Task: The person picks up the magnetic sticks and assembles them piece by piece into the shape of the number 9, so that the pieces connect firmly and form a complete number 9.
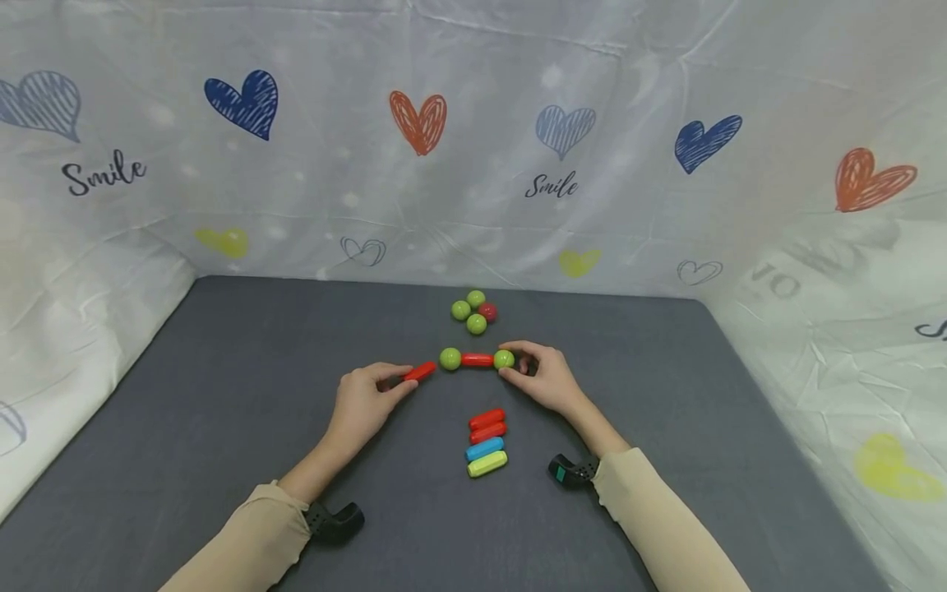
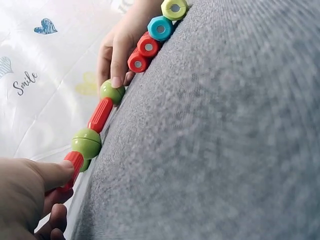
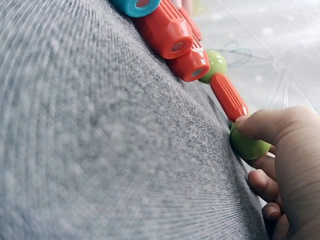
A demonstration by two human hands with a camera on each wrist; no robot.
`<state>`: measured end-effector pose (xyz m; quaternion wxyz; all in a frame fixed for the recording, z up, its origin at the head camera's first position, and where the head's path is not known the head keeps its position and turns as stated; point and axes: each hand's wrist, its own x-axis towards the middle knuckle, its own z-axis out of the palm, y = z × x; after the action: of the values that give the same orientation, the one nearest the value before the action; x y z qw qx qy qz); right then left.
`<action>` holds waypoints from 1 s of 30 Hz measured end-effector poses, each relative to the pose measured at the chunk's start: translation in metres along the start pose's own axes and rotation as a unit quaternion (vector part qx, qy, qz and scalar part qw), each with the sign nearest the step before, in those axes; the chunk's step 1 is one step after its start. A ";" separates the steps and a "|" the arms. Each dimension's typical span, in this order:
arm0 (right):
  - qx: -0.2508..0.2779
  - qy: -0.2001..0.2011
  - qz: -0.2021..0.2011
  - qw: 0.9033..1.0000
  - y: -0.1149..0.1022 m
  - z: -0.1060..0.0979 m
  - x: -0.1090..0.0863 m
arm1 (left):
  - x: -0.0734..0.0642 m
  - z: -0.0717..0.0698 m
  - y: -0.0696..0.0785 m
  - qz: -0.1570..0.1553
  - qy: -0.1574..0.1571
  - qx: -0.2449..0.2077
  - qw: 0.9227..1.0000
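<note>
My left hand pinches a loose red rod on the grey mat, its far tip just beside, perhaps touching, a green ball. My right hand grips the second green ball at the other end, thumb and fingers curled round it. Between the two balls lies a joined red rod. Behind them sits a cluster of three green balls and one red ball. Nearer me, four spare rods lie side by side: two red, one blue, one yellow-green.
</note>
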<state>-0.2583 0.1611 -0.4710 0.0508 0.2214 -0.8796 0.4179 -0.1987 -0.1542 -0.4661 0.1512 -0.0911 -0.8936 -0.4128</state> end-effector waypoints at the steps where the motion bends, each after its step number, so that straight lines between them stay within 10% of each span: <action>1: 0.001 0.001 -0.002 1.000 0.000 0.000 0.000 | 0.000 0.000 0.000 -0.001 -0.002 0.001 1.000; 30: 0.001 0.003 -0.005 1.000 0.000 0.000 0.001 | 0.001 0.022 0.024 -0.053 -0.023 -0.016 0.998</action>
<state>-0.2591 0.1612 -0.4710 0.0553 0.2243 -0.8781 0.4189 -0.1964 -0.1219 -0.4618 0.1072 -0.0558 -0.8937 -0.4320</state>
